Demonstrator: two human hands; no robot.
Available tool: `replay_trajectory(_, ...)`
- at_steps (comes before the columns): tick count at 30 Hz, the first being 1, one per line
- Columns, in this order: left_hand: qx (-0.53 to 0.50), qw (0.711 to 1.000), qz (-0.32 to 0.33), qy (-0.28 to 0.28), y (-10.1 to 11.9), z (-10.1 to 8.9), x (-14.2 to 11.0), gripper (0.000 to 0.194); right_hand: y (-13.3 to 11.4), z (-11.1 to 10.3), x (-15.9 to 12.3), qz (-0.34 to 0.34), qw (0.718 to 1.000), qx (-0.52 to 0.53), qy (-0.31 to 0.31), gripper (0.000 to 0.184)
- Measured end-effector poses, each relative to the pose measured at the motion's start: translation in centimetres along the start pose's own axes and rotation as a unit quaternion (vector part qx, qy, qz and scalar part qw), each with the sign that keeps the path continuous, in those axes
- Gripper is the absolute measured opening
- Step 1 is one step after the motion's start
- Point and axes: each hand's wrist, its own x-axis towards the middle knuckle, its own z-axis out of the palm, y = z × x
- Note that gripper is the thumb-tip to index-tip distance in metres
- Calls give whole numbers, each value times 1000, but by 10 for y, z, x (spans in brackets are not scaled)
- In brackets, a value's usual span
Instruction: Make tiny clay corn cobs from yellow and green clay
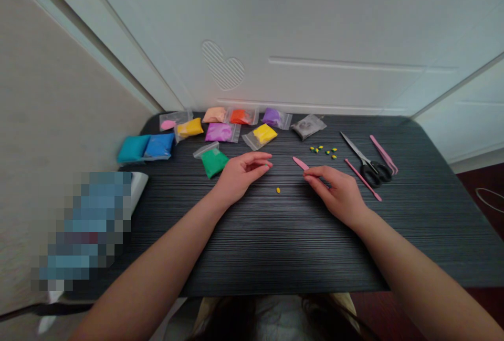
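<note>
Pinching a pink knife [300,162], the right hand [336,190] faces the left hand [241,174], which holds a green speck [266,163] — likely soft, best gripped lightly by its edges.

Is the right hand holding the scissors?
No, the right hand holds a pink tool, while the scissors lie on the table.

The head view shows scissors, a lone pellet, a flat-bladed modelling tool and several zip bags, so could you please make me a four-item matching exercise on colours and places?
Column one
1. Scissors
2. Lone pellet
3. Flat-bladed modelling tool
4. Zip bag nearest the left hand

Column two
A. Held in the right hand
B. Green contents
C. Black handles
D. Yellow, lying on the tabletop

Pairs: 1-C, 2-D, 3-A, 4-B
</note>
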Motion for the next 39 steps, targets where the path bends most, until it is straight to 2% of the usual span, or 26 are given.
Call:
replay_trajectory(7,9,1000,-10,5,-2,-1,-1,27,-1,0,0,7,1000,-1,6,12)
replay_trajectory(16,-3,1000,-20,5,-1,-1,-1,32,1,1,0,3,1000,0,8,13)
replay_trajectory(22,-5,1000,-16,3,3,-1,-2,29,1,1,0,0,1000,4,3,13)
replay_trajectory(32,-19,1000,-5,-10,-1,-1,0,39,2,2,0,-3,1000,6,-1,13)
replay_trajectory(39,16,1000,-5,-9,0,-1,-1,28,1,2,0,-5,1000,5,-3,11)
